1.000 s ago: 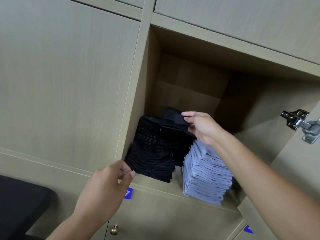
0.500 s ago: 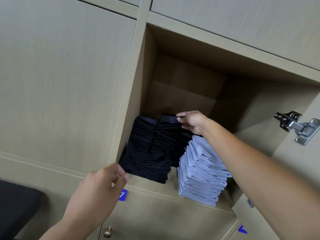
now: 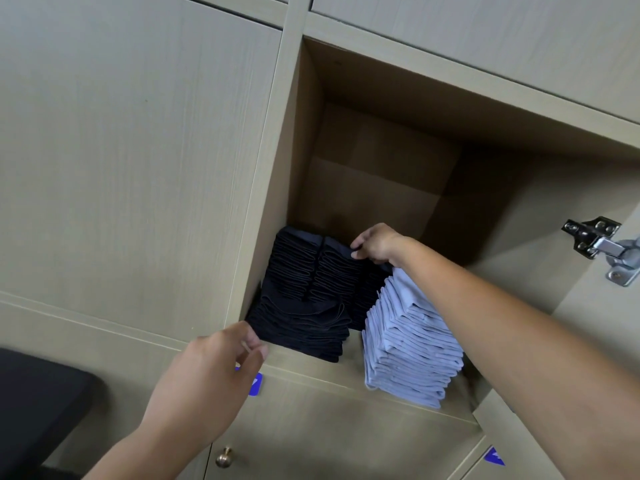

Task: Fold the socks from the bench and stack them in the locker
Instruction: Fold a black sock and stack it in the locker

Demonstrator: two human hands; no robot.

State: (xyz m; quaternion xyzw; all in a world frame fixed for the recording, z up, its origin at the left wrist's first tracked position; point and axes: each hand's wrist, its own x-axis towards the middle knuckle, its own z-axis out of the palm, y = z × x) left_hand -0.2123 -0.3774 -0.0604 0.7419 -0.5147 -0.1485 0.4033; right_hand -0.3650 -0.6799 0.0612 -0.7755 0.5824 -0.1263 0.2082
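An open wooden locker (image 3: 304, 161) holds stacks of folded black socks (image 3: 304, 292) on the left and a stack of folded light blue socks (image 3: 408, 344) on the right. My right hand (image 3: 377, 242) reaches inside and pinches the top folded black sock (image 3: 337, 244), which lies on the middle black stack. My left hand (image 3: 214, 362) hovers in front of the locker's lower front edge, fingers loosely curled, holding nothing.
The locker door hangs open at the right with a metal hinge (image 3: 601, 244). Closed locker doors surround the opening; a brass knob (image 3: 224, 457) sits on the door below. A black bench (image 3: 38, 403) shows at the lower left.
My right hand has lowered the black sock onto the middle black stack and still grips it. My left hand has stayed near the locker's front edge.
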